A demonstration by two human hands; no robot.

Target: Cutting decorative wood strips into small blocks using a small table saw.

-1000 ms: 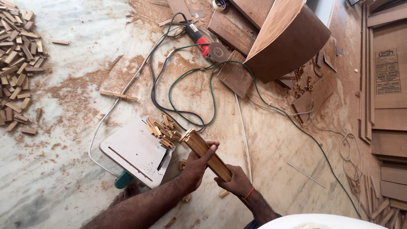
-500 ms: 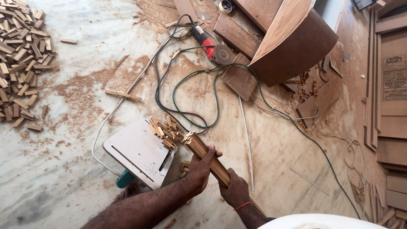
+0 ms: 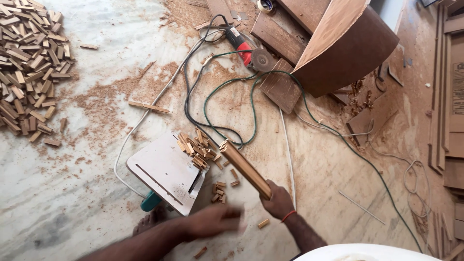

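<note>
Your right hand [image 3: 278, 200] is closed around the lower end of a bundle of wooden strips [image 3: 245, 168], gripping it just above the floor [image 3: 77, 193]. The bundle's long axis runs diagonally, from your hand at lower right up and away to the upper left, and its free end hangs over the edge of the white saw table [image 3: 162, 169]. How many strips make up the bundle, you cannot tell from here.

Your left hand [image 3: 215, 220] is off the bundle, low and to its left, near the saw table's front corner; it is blurred, so you cannot tell whether it is open or closed.

One heap of short offcuts [image 3: 195, 147] sits on the saw table's far right corner, and a few more small blocks [image 3: 220, 188] lie on the floor between the table and the bundle, too jumbled to count exactly. One large pile of cut blocks [image 3: 31, 72] fills the upper left, well apart from your hands.

One red angle grinder [image 3: 244, 48] lies farther off, with a green cable [image 3: 251, 96] and a black one looping toward the saw table; a white cable [image 3: 287, 145] runs just beside the bundle's right side. One curved brown panel [image 3: 348, 48] stands beyond. The open floor lies to the left and lower left; the right side is crowded with boards [image 3: 454, 96] and cable.
</note>
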